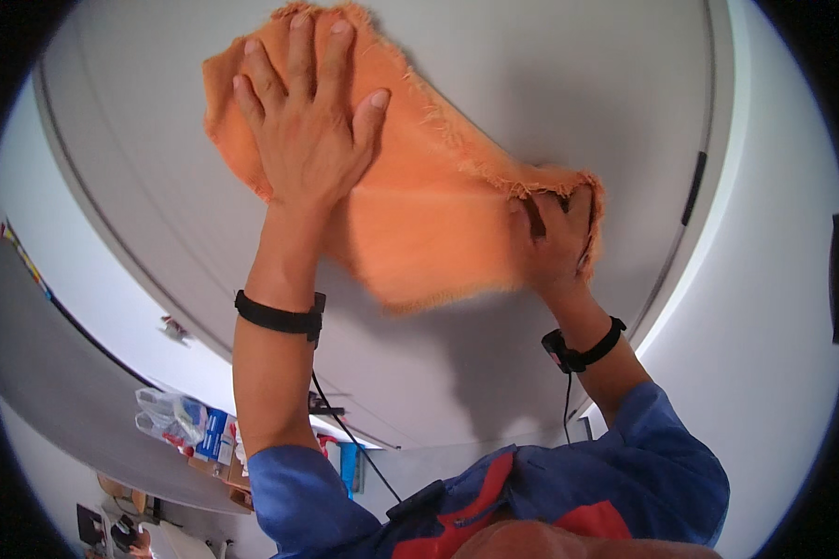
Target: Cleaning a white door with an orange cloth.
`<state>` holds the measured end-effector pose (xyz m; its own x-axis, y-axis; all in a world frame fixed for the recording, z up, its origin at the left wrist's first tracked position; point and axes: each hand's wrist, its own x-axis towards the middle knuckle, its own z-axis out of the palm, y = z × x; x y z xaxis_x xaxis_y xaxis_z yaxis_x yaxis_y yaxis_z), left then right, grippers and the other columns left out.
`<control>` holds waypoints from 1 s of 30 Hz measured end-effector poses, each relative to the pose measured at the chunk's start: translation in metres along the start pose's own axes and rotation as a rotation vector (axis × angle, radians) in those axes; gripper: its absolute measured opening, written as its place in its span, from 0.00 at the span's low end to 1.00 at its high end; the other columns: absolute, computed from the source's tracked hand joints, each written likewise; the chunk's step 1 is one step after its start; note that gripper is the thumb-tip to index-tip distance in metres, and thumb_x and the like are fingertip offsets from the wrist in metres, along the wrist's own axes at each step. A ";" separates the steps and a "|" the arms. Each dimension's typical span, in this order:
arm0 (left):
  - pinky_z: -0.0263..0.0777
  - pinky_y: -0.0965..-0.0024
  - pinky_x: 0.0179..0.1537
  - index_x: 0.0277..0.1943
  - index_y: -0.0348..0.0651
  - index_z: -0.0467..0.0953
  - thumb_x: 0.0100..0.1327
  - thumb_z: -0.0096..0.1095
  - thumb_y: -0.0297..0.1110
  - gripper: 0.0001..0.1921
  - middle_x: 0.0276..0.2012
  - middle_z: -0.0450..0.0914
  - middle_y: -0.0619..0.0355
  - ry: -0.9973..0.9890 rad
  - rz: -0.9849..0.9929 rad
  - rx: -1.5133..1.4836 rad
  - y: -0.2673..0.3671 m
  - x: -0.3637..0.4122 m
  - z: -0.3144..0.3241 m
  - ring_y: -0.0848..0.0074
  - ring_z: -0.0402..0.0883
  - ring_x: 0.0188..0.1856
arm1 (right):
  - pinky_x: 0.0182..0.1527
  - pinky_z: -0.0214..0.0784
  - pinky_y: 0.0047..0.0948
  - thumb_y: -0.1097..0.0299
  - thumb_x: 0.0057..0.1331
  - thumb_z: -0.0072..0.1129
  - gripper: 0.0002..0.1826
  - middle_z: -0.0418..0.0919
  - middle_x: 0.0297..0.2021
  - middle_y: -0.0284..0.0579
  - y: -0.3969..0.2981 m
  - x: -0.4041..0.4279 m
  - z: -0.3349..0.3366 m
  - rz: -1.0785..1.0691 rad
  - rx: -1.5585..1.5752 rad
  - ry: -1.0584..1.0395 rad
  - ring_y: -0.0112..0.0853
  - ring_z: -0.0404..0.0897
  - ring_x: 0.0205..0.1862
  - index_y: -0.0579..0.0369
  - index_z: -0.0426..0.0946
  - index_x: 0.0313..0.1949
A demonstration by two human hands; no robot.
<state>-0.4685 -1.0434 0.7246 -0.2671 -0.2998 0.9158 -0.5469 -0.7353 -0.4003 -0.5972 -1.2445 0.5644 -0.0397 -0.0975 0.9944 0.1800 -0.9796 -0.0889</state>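
Note:
An orange cloth with frayed edges lies spread against a flat grey surface. My left hand is flat on the cloth's upper left part, palm down with the fingers spread. At the cloth's right end, my right hand grips its frayed edge, which curls around the fingers; the fingertips are partly hidden. Each wrist wears a black strap with a small device and a cable.
A dark handle-like strip sits on the right rim of the grey surface. At lower left are a clear plastic bag, a blue and white box and cardboard boxes. Farther off, a person is partly visible.

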 end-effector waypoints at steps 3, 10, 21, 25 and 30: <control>0.42 0.31 0.75 0.78 0.58 0.63 0.75 0.47 0.60 0.34 0.80 0.58 0.53 0.038 0.105 -0.039 0.055 0.035 0.016 0.35 0.51 0.78 | 0.50 0.72 0.46 0.76 0.60 0.65 0.10 0.78 0.49 0.62 0.057 0.006 -0.025 -0.044 -0.062 0.103 0.55 0.78 0.47 0.63 0.82 0.42; 0.45 0.32 0.75 0.75 0.48 0.67 0.69 0.55 0.59 0.37 0.78 0.59 0.46 -0.072 0.262 -0.092 0.171 0.085 0.030 0.36 0.53 0.77 | 0.67 0.62 0.54 0.73 0.62 0.57 0.20 0.75 0.59 0.69 0.150 0.017 -0.081 0.033 -0.149 0.181 0.62 0.73 0.62 0.70 0.77 0.53; 0.46 0.41 0.76 0.70 0.46 0.70 0.73 0.49 0.56 0.30 0.73 0.66 0.50 0.046 0.409 -0.187 0.198 0.100 0.059 0.51 0.57 0.77 | 0.78 0.42 0.58 0.41 0.75 0.50 0.44 0.52 0.77 0.70 0.134 0.052 -0.060 -0.062 -0.118 0.027 0.63 0.48 0.80 0.68 0.57 0.74; 0.52 0.45 0.73 0.62 0.45 0.77 0.73 0.49 0.46 0.22 0.66 0.71 0.50 0.239 0.438 -0.266 0.170 0.101 0.058 0.54 0.64 0.72 | 0.78 0.45 0.53 0.45 0.78 0.49 0.36 0.54 0.77 0.65 0.127 0.094 -0.052 -0.070 -0.197 -0.014 0.60 0.53 0.79 0.65 0.64 0.72; 0.45 0.44 0.77 0.69 0.43 0.73 0.72 0.51 0.48 0.28 0.72 0.67 0.46 -0.156 0.309 -0.411 0.100 0.118 0.003 0.48 0.58 0.77 | 0.78 0.47 0.52 0.48 0.77 0.53 0.33 0.56 0.78 0.60 0.086 0.156 -0.018 -0.394 -0.286 0.024 0.57 0.55 0.78 0.58 0.68 0.71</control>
<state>-0.5522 -1.1540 0.7924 -0.3608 -0.5742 0.7349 -0.7354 -0.3095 -0.6028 -0.6058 -1.3470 0.7109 -0.0737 0.2901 0.9541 -0.1301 -0.9514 0.2792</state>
